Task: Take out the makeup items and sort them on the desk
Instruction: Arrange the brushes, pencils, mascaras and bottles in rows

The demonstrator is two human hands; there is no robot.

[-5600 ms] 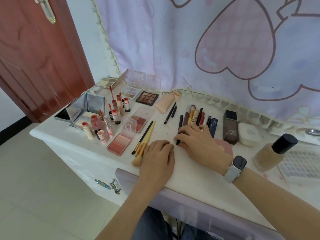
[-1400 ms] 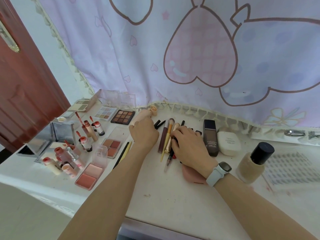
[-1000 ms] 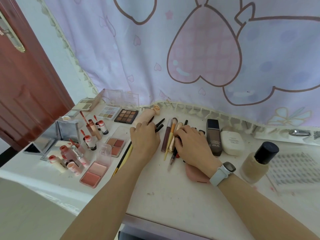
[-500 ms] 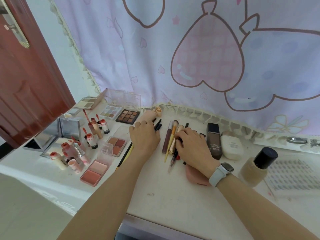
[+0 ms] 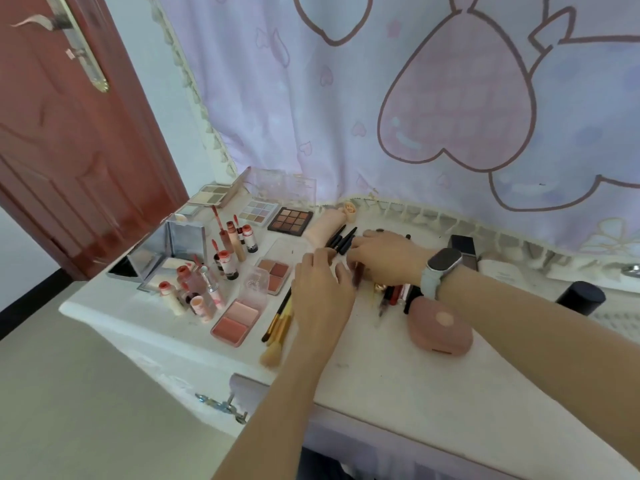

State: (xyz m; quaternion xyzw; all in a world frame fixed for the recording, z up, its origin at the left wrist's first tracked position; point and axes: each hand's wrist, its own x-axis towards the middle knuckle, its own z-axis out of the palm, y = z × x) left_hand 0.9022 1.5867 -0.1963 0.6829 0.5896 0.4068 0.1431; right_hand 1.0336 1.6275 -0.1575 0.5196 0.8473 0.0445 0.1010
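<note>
Both hands work over a cluster of pencils and tubes (image 5: 391, 295) lying mid-worktop (image 5: 398, 386), long axes running roughly from the near edge toward the curtain (image 5: 346, 98). The left hand (image 5: 320, 296) lies palm down with its fingers relaxed and spread, tips at a dark, motion-blurred stick (image 5: 357, 276); whether they grasp it I cannot tell. The right hand (image 5: 384, 258), a watch (image 5: 440, 268) on its wrist, reaches across with fingers curled over the pile; what they hold is hidden. Just beyond it two black pencils (image 5: 341, 239) lie side by side, tips angled to the far right, beside a peach tube (image 5: 325, 226). Near the left hand, brushes (image 5: 278, 327) point bristles toward the near edge. A pink case (image 5: 440, 327) sits right of the pile.

Half a second ago the right hand rested on the pencils farther right, beside the dark bottle (image 5: 464, 251); it has since moved left, meeting the left hand, and the pink case is now uncovered.
</note>
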